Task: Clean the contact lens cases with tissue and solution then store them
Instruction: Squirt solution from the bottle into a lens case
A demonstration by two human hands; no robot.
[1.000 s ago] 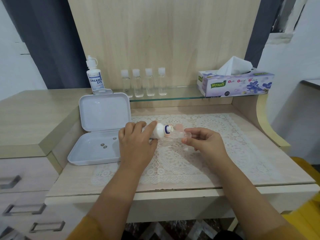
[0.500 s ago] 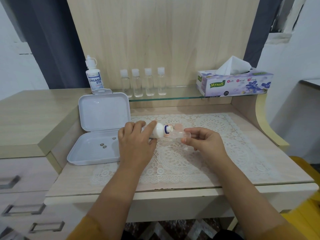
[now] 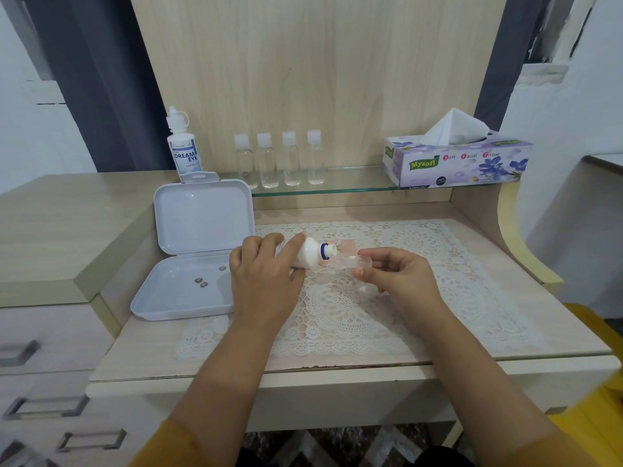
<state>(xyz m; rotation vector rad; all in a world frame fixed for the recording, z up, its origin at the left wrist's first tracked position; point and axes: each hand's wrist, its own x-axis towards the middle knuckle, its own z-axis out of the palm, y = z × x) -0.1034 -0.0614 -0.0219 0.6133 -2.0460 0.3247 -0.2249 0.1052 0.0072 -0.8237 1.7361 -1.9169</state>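
My left hand (image 3: 266, 278) grips a small white solution bottle (image 3: 312, 252) lying sideways, its blue-ringed nozzle pointing right. The nozzle sits just over a clear contact lens case (image 3: 354, 262) that my right hand (image 3: 397, 278) pinches above the lace mat (image 3: 421, 264). A pink piece (image 3: 347, 246) lies on the mat behind the case. The tissue box (image 3: 458, 163) stands on the glass shelf at the back right, one tissue sticking up. An open white storage box (image 3: 199, 244) lies at the left with three small round things on its bottom.
A larger Dream Eye solution bottle (image 3: 183, 150) stands behind the box lid. Several small clear bottles (image 3: 279, 160) line the glass shelf (image 3: 354, 188). Drawers (image 3: 50, 348) sit at the lower left; a curved side panel (image 3: 515, 230) bounds the desk on the right.
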